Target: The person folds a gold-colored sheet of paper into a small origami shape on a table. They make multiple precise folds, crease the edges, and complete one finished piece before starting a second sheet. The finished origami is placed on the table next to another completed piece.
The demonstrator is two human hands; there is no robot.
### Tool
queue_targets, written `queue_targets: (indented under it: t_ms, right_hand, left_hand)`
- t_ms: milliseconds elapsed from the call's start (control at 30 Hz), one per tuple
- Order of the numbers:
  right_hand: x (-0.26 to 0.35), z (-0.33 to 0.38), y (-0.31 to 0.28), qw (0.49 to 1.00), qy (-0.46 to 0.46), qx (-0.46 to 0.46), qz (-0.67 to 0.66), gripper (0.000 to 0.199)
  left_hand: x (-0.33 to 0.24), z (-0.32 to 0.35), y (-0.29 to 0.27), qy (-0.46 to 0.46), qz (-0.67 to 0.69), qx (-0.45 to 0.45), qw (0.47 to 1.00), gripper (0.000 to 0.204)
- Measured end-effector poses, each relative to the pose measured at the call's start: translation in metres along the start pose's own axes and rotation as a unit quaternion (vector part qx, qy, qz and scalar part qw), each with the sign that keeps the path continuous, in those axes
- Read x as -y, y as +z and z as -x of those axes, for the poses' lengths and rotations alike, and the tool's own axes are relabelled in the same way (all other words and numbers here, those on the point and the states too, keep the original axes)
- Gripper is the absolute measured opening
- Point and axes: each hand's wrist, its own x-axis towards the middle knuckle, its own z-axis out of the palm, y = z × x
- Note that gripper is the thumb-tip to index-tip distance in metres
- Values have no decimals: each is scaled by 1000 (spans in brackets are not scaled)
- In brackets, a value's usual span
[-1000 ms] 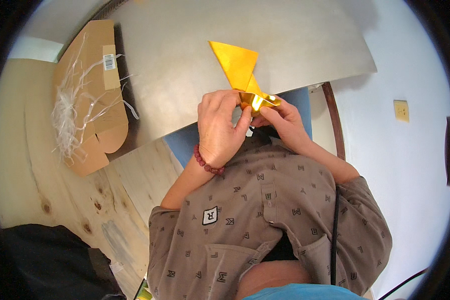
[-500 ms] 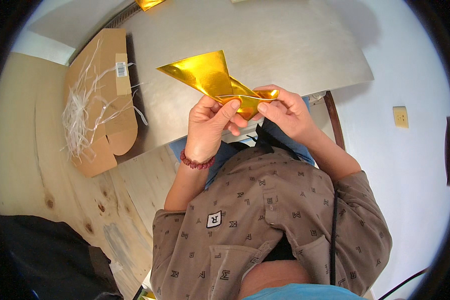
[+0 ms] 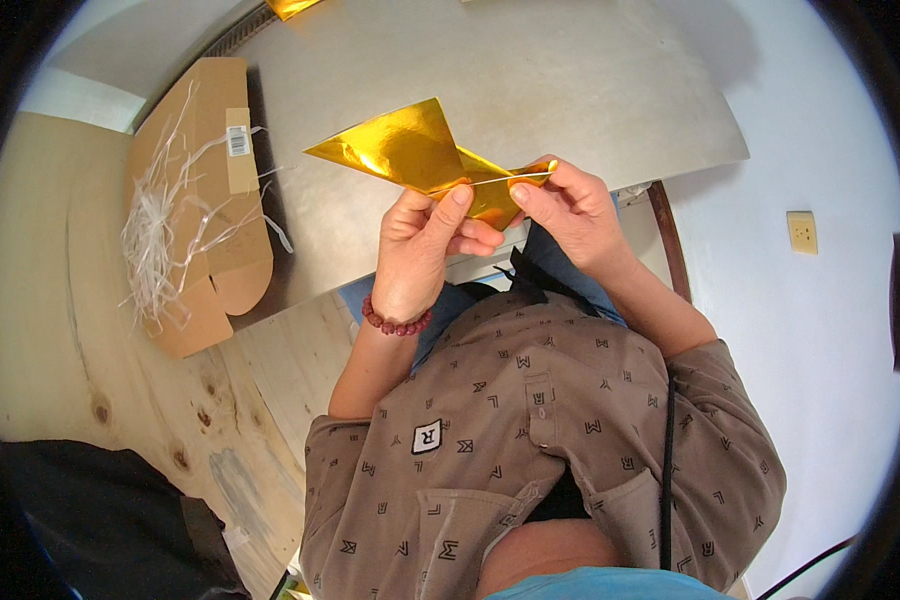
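A folded sheet of shiny gold paper (image 3: 400, 152) is held up in front of my chest, above the near edge of a grey table (image 3: 570, 90). My left hand (image 3: 422, 245) pinches its lower middle with thumb and fingers; a red bead bracelet sits on that wrist. My right hand (image 3: 570, 212) grips the narrow folded end at the right, thumb pressed along the crease. The wide triangular part of the paper points left and up.
An open cardboard box (image 3: 195, 200) with white shredded strips lies on the table's left side. Another piece of gold paper (image 3: 290, 8) shows at the top edge. A wooden floor (image 3: 60, 330) spreads at left; a wall socket (image 3: 802, 232) is at right.
The gold paper has swung from pointing up to lying flatter, its wide end now pointing left. Both hands have shifted slightly lower in view while keeping hold.
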Motion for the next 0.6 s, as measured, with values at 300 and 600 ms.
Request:
queue_targets:
  t_ms: [300,600]
  right_hand:
    - [-7,-3,1,1000,-2,-12,11,15]
    - [-9,-2,6,999,0,-32,-17,18]
  left_hand:
    - [0,0,-2,3,-8,-2,1000,26]
    - [-2,-1,-12,-11,-24,22,999,28]
